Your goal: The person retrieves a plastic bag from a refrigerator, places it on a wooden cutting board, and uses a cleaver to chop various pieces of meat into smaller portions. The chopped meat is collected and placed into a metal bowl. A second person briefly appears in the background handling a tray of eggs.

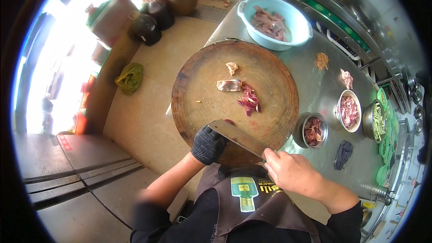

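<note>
My right hand [287, 170] grips the handle of a cleaver [241, 137], its broad blade reaching left over the near part of a round wooden chopping block [202, 108]. Beside the blade's far end is my left hand [209, 144] in a dark knitted glove, its fingers curled; the blade hides what is under them. A bit of dark red meat [229, 121] shows just beyond the blade. Sliced dark red meat [249, 99] lies near the block's middle, touching a pale, silvery piece of meat [229, 85]. Farther off on the block sits a small pale scrap [232, 68].
A light blue basin [302, 42] of meat stands behind the block on the steel table [314, 87]. To the right are a metal bowl [326, 135] and a white bowl [359, 116] of meat, cut green vegetables [378, 121] in another bowl, and a dark cloth item [343, 155].
</note>
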The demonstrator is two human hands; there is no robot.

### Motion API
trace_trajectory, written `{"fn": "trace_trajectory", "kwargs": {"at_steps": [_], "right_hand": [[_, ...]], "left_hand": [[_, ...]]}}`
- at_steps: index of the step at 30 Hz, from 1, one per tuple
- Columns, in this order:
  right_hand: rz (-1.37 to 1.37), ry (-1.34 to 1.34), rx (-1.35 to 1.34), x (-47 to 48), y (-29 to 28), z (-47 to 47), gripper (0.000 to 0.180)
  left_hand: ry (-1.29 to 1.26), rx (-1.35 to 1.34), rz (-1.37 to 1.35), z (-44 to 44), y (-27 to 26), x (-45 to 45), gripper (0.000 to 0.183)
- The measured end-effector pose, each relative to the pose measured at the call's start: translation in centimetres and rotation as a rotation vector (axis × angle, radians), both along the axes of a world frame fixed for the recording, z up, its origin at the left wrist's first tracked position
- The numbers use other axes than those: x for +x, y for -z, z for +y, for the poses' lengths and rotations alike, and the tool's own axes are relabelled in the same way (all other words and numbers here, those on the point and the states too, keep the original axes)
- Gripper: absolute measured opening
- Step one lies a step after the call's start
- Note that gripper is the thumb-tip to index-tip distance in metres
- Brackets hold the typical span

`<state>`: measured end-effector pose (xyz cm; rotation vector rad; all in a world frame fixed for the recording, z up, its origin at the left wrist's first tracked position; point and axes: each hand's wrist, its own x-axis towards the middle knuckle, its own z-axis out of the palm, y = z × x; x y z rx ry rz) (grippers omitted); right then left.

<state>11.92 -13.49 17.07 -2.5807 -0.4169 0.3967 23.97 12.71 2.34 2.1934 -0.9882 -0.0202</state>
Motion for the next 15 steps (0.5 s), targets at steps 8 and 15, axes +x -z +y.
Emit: {"fn": "trace_trajectory", "kwargs": {"at_steps": [8, 15], "right_hand": [[-0.003, -0.011, 0.011, 3.3, 2.9, 1.4, 0.021], [0.003, -0.012, 0.074, 2.7, 3.8, -1.6, 0.024]], "left_hand": [[-0.019, 0.090, -0.256, 0.0, 0.1, -0.6, 0.027], [0.000, 0.107, -0.283, 0.4, 0.6, -1.0, 0.023]]}}
